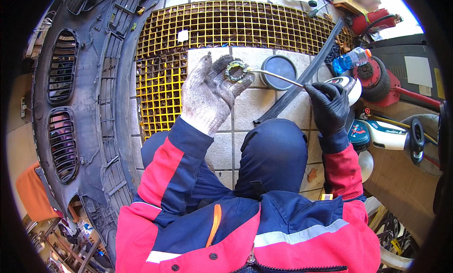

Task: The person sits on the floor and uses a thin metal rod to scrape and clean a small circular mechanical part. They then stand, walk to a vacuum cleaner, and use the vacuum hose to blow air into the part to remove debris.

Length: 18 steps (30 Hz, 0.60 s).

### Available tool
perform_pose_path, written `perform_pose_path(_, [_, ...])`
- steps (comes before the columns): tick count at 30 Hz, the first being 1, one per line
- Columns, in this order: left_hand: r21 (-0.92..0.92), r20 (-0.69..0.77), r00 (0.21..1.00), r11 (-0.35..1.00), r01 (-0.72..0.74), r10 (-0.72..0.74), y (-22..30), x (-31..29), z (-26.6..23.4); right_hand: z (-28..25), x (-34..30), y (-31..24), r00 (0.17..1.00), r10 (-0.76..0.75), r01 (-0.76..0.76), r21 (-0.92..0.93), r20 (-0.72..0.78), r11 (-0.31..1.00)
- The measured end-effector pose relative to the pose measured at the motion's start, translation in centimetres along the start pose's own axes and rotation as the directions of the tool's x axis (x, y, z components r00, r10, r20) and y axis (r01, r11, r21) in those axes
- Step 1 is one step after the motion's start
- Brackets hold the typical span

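Observation:
My left hand point(207, 93), in a dirty whitish work glove, is closed on a greasy ring point(230, 74) that looks like a bearing. The ring is held by its edge near the fingertips, with its open middle showing. My right hand point(329, 105), in a black glove, grips the end of a thin metal rod tool point(278, 76). The tool's far tip meets the right side of the ring, with a pale yellowish smear there. Below the tool, on the tiles, sits a round dark grey tub or lid point(279, 69).
A large black car bumper point(92, 131) stands along the left. Yellow floor grating point(226, 27) crosses the far side. A long dark strip point(302, 77) lies slanted across the tiles. At right are a bottle of blue liquid point(347, 60), a red trolley jack point(389, 86) and a white-and-green power tool point(382, 134).

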<state>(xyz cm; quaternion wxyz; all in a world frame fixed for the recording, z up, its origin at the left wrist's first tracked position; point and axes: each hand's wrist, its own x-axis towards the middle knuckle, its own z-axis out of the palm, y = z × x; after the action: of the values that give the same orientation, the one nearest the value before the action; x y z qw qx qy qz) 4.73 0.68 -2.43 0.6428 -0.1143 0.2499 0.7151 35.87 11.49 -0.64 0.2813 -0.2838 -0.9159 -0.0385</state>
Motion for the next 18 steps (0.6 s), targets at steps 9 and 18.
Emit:
perform_pose_path(9, [0.013,0.078,0.997,1.0,0.009,-0.01,0.0,0.2,-0.3,0.4,-1.0,-0.4,0.958,0.224,-0.274,0.348,0.179,0.897])
perform_pose_path(18, [-0.007,0.08,0.996,0.999,0.034,-0.033,0.2,0.2,-0.2,-0.4,-0.6,-0.8,0.914,0.173,-0.37,0.576,0.367,0.729])
